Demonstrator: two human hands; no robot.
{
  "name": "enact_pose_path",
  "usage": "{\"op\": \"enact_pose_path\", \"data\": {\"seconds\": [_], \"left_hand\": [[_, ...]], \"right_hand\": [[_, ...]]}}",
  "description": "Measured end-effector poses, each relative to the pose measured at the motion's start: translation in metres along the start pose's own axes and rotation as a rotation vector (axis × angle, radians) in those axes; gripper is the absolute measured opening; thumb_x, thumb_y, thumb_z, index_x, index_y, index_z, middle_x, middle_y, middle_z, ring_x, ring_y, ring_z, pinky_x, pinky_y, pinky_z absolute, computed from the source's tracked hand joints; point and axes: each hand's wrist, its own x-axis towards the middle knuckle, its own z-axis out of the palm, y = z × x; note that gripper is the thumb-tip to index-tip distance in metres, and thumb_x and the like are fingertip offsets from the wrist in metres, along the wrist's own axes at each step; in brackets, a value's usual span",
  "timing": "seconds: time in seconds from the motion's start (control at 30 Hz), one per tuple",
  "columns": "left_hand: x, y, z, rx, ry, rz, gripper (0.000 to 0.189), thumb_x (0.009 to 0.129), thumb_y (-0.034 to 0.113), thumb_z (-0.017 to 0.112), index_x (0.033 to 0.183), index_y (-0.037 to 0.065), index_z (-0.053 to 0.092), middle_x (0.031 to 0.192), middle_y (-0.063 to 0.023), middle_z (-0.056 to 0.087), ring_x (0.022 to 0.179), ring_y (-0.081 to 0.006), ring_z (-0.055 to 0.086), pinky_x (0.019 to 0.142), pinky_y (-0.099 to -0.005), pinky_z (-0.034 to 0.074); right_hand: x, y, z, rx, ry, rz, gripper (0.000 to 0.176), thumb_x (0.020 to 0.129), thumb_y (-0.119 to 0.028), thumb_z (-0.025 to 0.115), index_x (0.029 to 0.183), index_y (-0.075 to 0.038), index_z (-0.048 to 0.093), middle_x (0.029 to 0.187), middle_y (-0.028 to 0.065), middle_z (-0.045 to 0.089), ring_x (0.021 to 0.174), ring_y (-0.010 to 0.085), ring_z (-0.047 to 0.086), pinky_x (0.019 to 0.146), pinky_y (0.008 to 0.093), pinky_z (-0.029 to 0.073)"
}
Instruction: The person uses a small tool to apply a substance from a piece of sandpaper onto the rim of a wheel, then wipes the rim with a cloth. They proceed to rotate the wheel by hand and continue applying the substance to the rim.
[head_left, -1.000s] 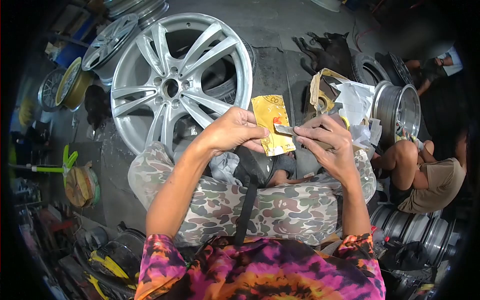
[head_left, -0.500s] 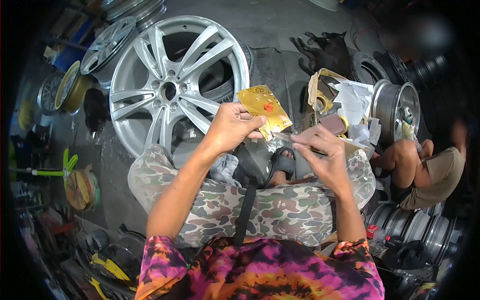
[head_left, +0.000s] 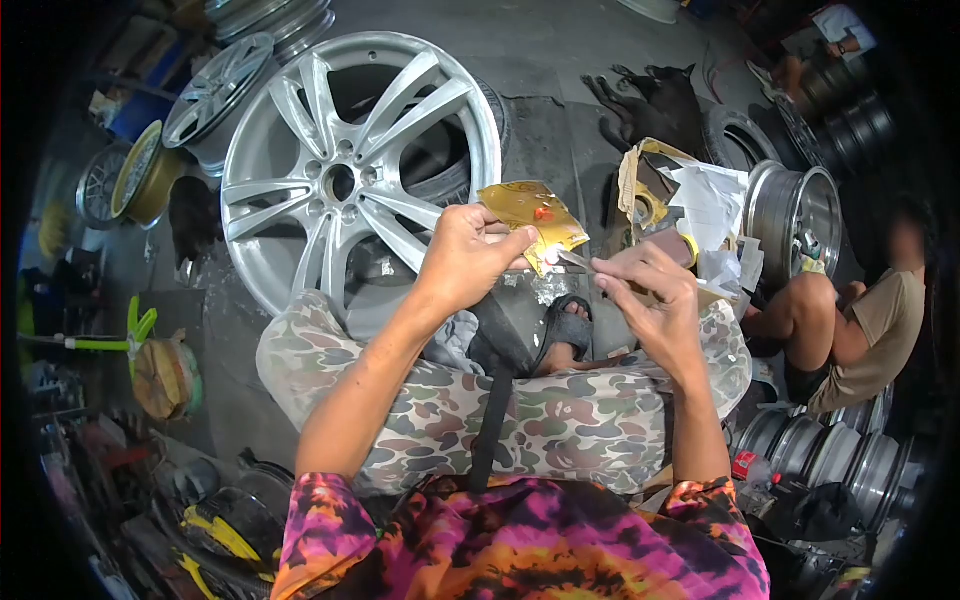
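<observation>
Pinched between thumb and fingers of my left hand (head_left: 462,255) is a yellow printed sheet (head_left: 528,208), a little curled. A small orange-red dab (head_left: 543,214) sits on the sheet, and some whitish paste shows near its lower corner. My right hand (head_left: 650,290) is closed on a thin flat-bladed tool (head_left: 574,260), whose tip is right at that lower corner. Beyond my left hand, a large silver wheel rim (head_left: 340,182) with double spokes leans over a tire. A cardboard box (head_left: 628,190) with papers stands just past my right hand.
A black dog (head_left: 660,105) lies on the floor ahead. At the right, a person (head_left: 870,340) sits beside another rim (head_left: 790,215); a second person (head_left: 845,35) is farther back. Stacked rims (head_left: 820,450) stand at lower right. A lime-green tool (head_left: 135,330) is at the left.
The sheet has tilted and curled more in my left hand. The tool in my right hand has shifted its angle at the sheet's lower corner. The seated person has moved slightly.
</observation>
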Motion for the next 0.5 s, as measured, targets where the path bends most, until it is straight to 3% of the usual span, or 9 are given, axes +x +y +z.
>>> {"op": "enact_pose_path", "data": {"seconds": [0.17, 0.37, 0.43, 0.5], "left_hand": [[0.0008, 0.0013, -0.0047, 0.032, 0.019, 0.014, 0.029, 0.092, 0.008, 0.069, 0.118, -0.006, 0.064, 0.107, -0.0134, 0.071, 0.091, -0.0148, 0.070, 0.074, -0.0225, 0.059], [-0.0013, 0.0059, 0.0004, 0.007, -0.005, 0.011, 0.029, 0.092, 0.009, 0.069, 0.117, -0.006, 0.064, 0.107, -0.0132, 0.071, 0.091, -0.0147, 0.070, 0.074, -0.0222, 0.059], [-0.0016, 0.0070, -0.0021, 0.022, 0.019, -0.002, 0.029, 0.092, 0.008, 0.069, 0.117, -0.006, 0.064, 0.107, -0.0132, 0.071, 0.091, -0.0147, 0.070, 0.074, -0.0222, 0.059], [-0.0005, 0.0057, -0.0027, -0.044, -0.024, 0.038, 0.028, 0.092, 0.008, 0.069, 0.116, -0.005, 0.065, 0.106, -0.0131, 0.071, 0.091, -0.0148, 0.070, 0.074, -0.0224, 0.060]], "right_hand": [[-0.0010, 0.0026, -0.0023, 0.024, -0.059, 0.013, 0.019, 0.081, 0.001, 0.073, 0.099, 0.003, 0.075, 0.083, 0.0122, 0.069, 0.076, 0.0199, 0.066, 0.070, 0.0307, 0.050], [0.0018, -0.0020, 0.0022, 0.051, -0.042, -0.004, 0.018, 0.082, 0.000, 0.072, 0.100, 0.002, 0.075, 0.086, 0.0120, 0.070, 0.079, 0.0177, 0.066, 0.072, 0.0297, 0.051], [0.0019, -0.0019, -0.0021, 0.113, -0.014, 0.109, 0.018, 0.082, 0.000, 0.073, 0.100, 0.003, 0.075, 0.087, 0.0127, 0.070, 0.079, 0.0180, 0.066, 0.073, 0.0299, 0.051], [0.0012, 0.0047, -0.0026, 0.118, 0.025, 0.056, 0.018, 0.083, 0.000, 0.072, 0.100, 0.003, 0.075, 0.087, 0.0131, 0.070, 0.079, 0.0183, 0.066, 0.073, 0.0299, 0.051]]}}
